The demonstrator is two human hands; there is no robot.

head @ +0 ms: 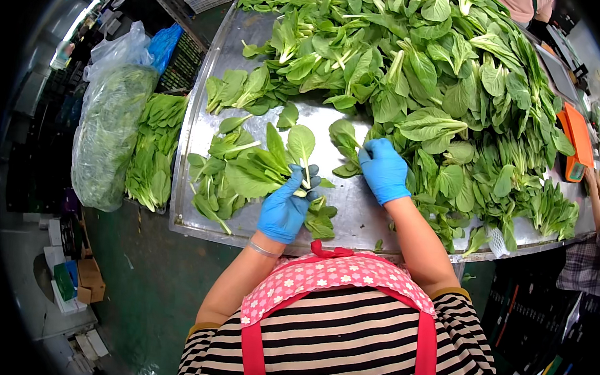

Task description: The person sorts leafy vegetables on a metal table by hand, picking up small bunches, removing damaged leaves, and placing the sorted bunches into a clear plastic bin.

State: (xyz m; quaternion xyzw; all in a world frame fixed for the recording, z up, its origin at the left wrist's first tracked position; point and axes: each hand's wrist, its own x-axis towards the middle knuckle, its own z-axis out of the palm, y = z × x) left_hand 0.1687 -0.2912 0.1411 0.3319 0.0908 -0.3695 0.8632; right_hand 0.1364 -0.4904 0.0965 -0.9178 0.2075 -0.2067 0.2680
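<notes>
My left hand [286, 207], in a blue glove, grips a small bunch of leafy greens [260, 172] by its pale stem ends, the leaves fanned to the left. In a matching glove, my right hand [383, 170] has its fingers closed on the stem of another leafy green [347, 144] above the metal table [347, 208]. Loose leaves [213, 198] lie on the metal to the left of my left hand. A few more leaves [320, 220] sit just under that hand. Beyond both hands, a large heap of greens [428, 67] spreads across the table.
Left of the table, a plastic bag packed with greens [112, 137] stands beside a stack of bare greens [157, 149]. An orange scale [577, 141] is at the right, near another person's arm [597, 198]. A raised metal rim [191, 126] edges the table.
</notes>
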